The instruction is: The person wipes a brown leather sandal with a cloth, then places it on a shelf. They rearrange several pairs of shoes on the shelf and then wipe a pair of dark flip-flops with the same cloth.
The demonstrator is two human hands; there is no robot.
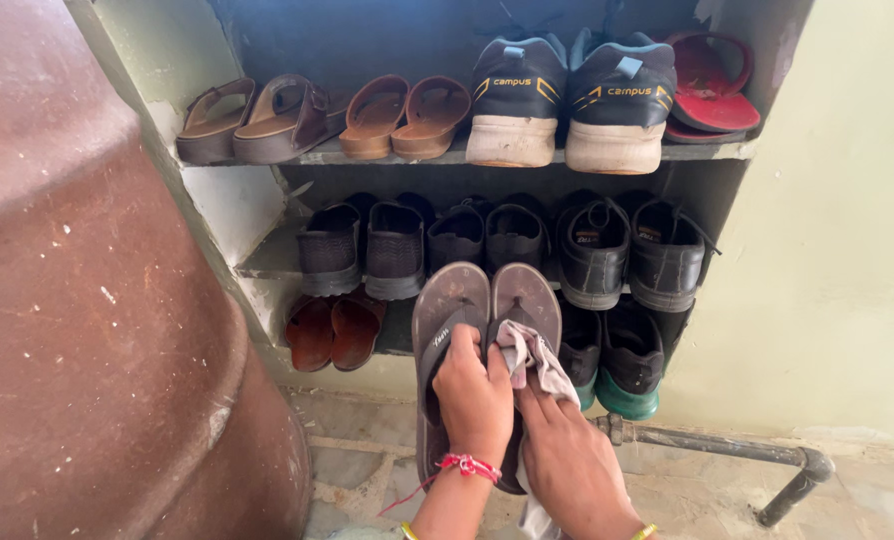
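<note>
My left hand [472, 395], with a red thread round its wrist, grips a pair of grey flip-flops [467, 300] held upright side by side, toes up. My right hand [567, 460] presses a crumpled pale cloth [529, 350] against the right-hand flip-flop's footbed. The pair is held in front of the lower shelves of a shoe rack [707, 152] built into the wall. The lower ends of the flip-flops are hidden behind my hands.
The top shelf holds brown sandals [257, 115], tan slippers [407, 115], black sneakers [572, 95] and red slippers [712, 85]. Black shoes [592, 250] fill the middle shelf; brown slippers [332, 330] and green-soled shoes [627, 370] sit below. A large brown tank [87, 300] stands left. A metal pipe [727, 450] runs along the floor.
</note>
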